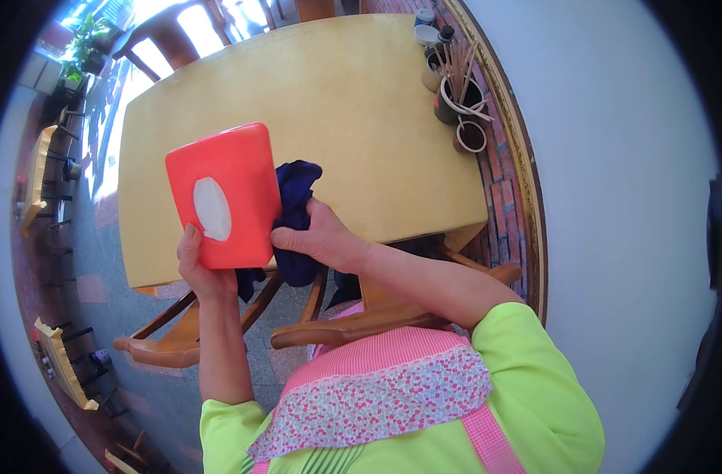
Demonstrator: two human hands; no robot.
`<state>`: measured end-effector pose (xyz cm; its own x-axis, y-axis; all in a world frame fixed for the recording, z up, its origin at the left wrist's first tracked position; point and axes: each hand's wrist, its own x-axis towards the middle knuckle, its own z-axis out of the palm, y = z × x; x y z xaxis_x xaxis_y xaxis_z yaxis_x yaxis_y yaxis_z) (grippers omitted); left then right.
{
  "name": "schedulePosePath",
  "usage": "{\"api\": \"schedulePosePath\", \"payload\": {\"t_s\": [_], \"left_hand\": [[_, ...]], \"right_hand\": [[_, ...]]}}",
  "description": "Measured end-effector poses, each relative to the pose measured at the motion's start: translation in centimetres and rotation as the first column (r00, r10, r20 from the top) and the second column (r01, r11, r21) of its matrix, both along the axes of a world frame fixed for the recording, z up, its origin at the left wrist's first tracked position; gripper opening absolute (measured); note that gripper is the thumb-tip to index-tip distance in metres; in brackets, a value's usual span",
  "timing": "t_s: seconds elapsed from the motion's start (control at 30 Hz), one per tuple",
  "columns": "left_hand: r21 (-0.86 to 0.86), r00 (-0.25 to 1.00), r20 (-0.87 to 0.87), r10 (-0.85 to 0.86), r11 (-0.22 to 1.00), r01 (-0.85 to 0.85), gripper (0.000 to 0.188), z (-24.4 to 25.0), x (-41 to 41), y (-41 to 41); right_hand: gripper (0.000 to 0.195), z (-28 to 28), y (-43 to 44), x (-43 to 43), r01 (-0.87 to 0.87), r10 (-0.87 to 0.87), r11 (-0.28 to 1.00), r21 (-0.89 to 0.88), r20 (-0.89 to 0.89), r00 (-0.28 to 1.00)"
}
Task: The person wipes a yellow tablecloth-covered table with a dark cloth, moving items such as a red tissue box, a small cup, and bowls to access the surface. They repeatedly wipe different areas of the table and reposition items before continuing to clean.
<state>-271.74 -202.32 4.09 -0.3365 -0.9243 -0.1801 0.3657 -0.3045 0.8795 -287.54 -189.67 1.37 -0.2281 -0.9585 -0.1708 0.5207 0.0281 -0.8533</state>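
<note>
My left hand (204, 266) grips a red tissue box (248, 195) by its lower left corner, the thumb beside the oval opening where white tissue (212, 207) shows. The box is held tilted above the near part of a yellow-topped table (337, 89). On its right side, my right hand (322, 237) holds a bunched dark blue cloth (295, 201) against the box. Part of the cloth hangs below the box, between my hands. The fingers behind the box and cloth are hidden.
Along the brick wall stand a dark pot of chopsticks (447, 112), a small cup (470, 137) and several jars (426, 34). Wooden chairs (165, 349) stand at the near edge, one (361, 329) right before me. Another chair (171, 41) is at the far side. Other tables (64, 367) line the left.
</note>
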Motion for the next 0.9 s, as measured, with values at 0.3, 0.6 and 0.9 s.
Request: {"api": "schedulePosePath", "payload": {"t_s": [0.3, 0.6, 0.9], "left_hand": [[0.087, 0.971, -0.034, 0.235, 0.969, -0.232, 0.055, -2.9, 6.8, -0.7], [0.139, 0.992, 0.075, 0.106, 0.983, -0.116, 0.05, -2.9, 5.3, 0.5], [0.25, 0.922, 0.108, -0.373, 0.908, 0.337, 0.046, -7.5, -3.3, 0.7]], "right_hand": [[0.075, -11.6, -3.0, -2.1, -0.027, 0.3, 0.954, 0.299, -0.953, 0.029], [0.09, -16.9, 7.4, -10.3, 0.049, 0.42, 0.906, 0.421, -0.874, -0.245], [0.071, -13.6, 23.3, -19.0, 0.404, 0.891, 0.376, 0.834, -0.206, -0.404]]}}
